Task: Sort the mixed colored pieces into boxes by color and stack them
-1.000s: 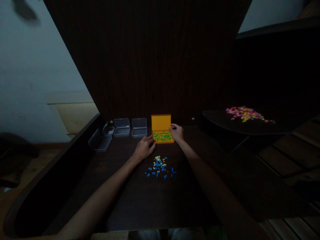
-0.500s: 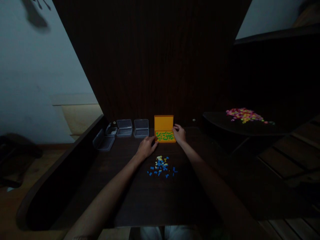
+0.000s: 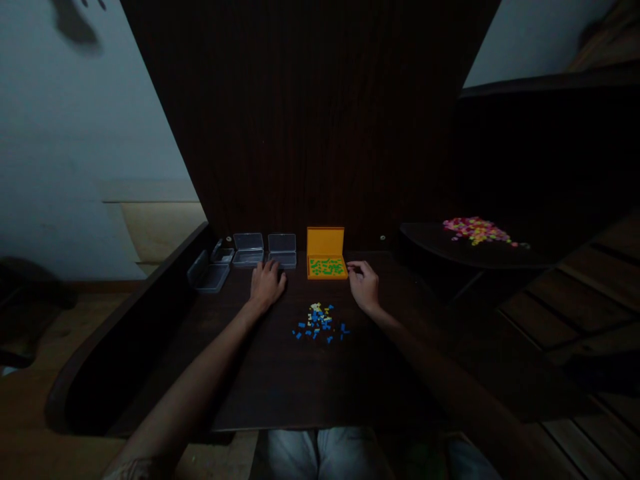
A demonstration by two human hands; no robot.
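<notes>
An open orange box [image 3: 325, 241] with small green pieces in its tray stands at the far middle of the dark table [image 3: 280, 380]. My left hand [image 3: 267, 285] lies on the table just in front of two clear plastic boxes [image 3: 265, 249], fingers spread, holding nothing. My right hand [image 3: 364, 285] rests right of the orange box, apart from it, fingers loosely curled and nothing visible in them. Between my hands and nearer to me lies a small pile of blue and yellow pieces [image 3: 318, 323].
Two more clear boxes [image 3: 209, 274] lie at the table's left rim. A dark side surface at the right carries a heap of pink and yellow pieces [image 3: 475, 229]. A dark wooden panel rises behind the table. The room is dim.
Both hands have let go of the orange box. My left hand moved left toward the clear boxes, and my right hand drew back to the right.
</notes>
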